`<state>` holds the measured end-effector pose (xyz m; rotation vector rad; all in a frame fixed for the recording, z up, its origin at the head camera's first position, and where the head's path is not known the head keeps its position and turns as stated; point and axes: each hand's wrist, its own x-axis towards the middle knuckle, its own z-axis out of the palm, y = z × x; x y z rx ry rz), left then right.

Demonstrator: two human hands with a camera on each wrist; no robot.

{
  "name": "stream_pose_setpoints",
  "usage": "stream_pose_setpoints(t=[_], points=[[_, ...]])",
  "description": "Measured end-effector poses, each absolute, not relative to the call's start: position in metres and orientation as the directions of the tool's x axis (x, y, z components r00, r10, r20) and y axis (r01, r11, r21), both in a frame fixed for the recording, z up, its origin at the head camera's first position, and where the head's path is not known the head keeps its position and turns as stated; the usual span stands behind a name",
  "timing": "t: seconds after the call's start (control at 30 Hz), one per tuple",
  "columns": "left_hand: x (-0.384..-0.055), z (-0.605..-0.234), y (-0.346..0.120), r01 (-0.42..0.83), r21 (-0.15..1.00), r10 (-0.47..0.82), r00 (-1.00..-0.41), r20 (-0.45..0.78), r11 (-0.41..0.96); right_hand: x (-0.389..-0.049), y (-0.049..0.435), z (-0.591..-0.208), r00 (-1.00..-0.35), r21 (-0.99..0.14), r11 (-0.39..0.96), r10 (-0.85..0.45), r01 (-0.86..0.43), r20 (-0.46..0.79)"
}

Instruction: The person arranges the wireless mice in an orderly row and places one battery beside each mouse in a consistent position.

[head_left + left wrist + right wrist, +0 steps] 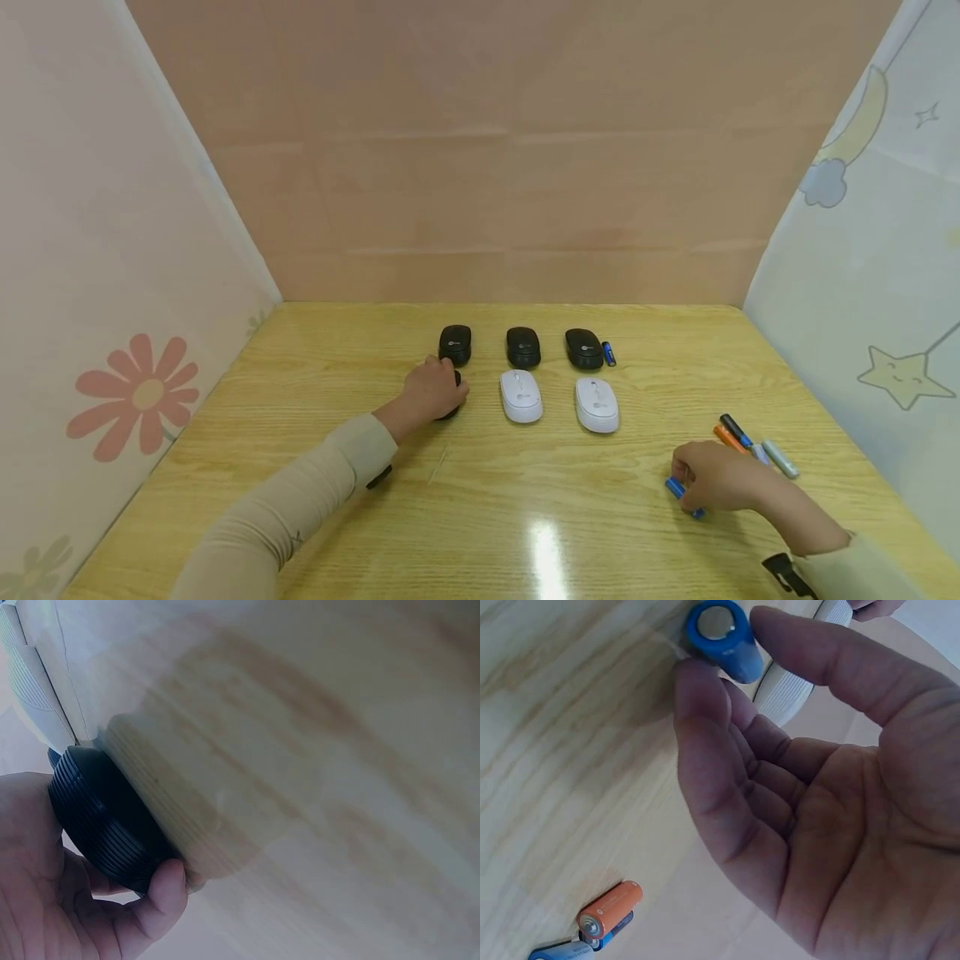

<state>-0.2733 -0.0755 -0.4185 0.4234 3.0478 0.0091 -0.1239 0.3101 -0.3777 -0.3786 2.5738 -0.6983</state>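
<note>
My left hand (431, 390) grips a black computer mouse (451, 410) on the table, mostly covered by the fingers in the head view. In the left wrist view, the thumb and fingers curl round the ribbed side of that mouse (112, 817). Over at the right, my right hand (712, 477) pinches a blue battery (676, 487) low above or on the table; I cannot tell which. Seen from the right wrist, thumb and fingertips meet the sides of this battery (727, 645), its flat metal end facing the camera.
Three black mice (523, 347) stand in a back row, with a blue battery (608, 354) beside the rightmost. Two white mice, one left (521, 396) and one right (597, 405), sit in front. Several batteries, including an orange one (730, 439) and a grey one (781, 459), lie beyond my right hand.
</note>
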Motion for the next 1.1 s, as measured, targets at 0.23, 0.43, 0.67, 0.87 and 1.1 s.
stream_pose_setpoints(t=[0.23,0.43,0.67,0.87,1.1], points=[[-0.275,-0.419,-0.076,0.264,0.014,0.264,-0.962,-0.066,0.964,-0.127,0.309,-0.38,-0.871,-0.518,0.845,-0.35,-0.134,-0.345],[-0.275,-0.419,-0.077,0.264,0.006,0.264,-0.962,-0.062,0.964,-0.127,0.31,-0.38,-0.862,-0.539,0.829,-0.377,-0.151,-0.339],[-0.273,-0.418,-0.076,0.272,-0.001,0.271,-0.96,-0.064,0.962,-0.126,0.311,-0.381,-0.861,-0.556,0.812,-0.401,-0.175,-0.314],[-0.272,-0.417,-0.075,0.281,-0.003,0.28,-0.958,-0.062,0.96,-0.129,0.312,-0.384,-0.868,-0.565,0.806,-0.398,-0.177,-0.297],[-0.271,-0.415,-0.074,0.279,-0.006,0.278,-0.959,-0.059,0.96,-0.138,0.311,-0.377,-0.873,-0.649,0.751,-0.393,-0.123,-0.29]])
